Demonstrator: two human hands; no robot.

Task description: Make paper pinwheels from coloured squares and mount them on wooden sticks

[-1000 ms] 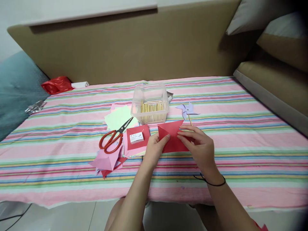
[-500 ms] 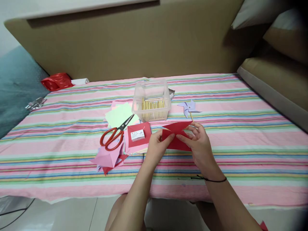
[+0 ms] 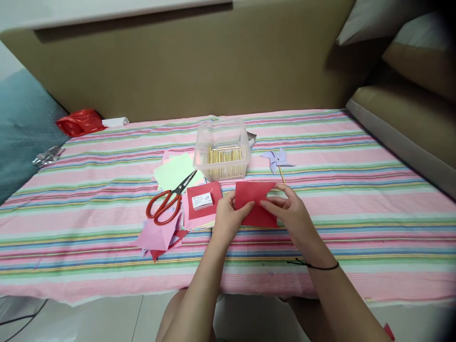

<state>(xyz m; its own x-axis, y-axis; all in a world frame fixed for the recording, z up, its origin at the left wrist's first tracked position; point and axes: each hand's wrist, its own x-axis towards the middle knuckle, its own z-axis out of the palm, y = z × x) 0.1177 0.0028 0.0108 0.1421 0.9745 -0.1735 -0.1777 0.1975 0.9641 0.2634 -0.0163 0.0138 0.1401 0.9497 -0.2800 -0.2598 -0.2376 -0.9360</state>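
Indoors, left hand (image 3: 229, 218) and right hand (image 3: 294, 213) pinch red paper (image 3: 257, 217) over striped cloth (image 3: 356, 204), tan panel (image 3: 171, 71) behind.

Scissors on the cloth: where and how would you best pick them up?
The scissors are probably best taken by the red handles, from the near side and above: these are looped and lie nearest the viewer, while the blades point away, toward the box. The left hand is closer, though it's holding the red paper.
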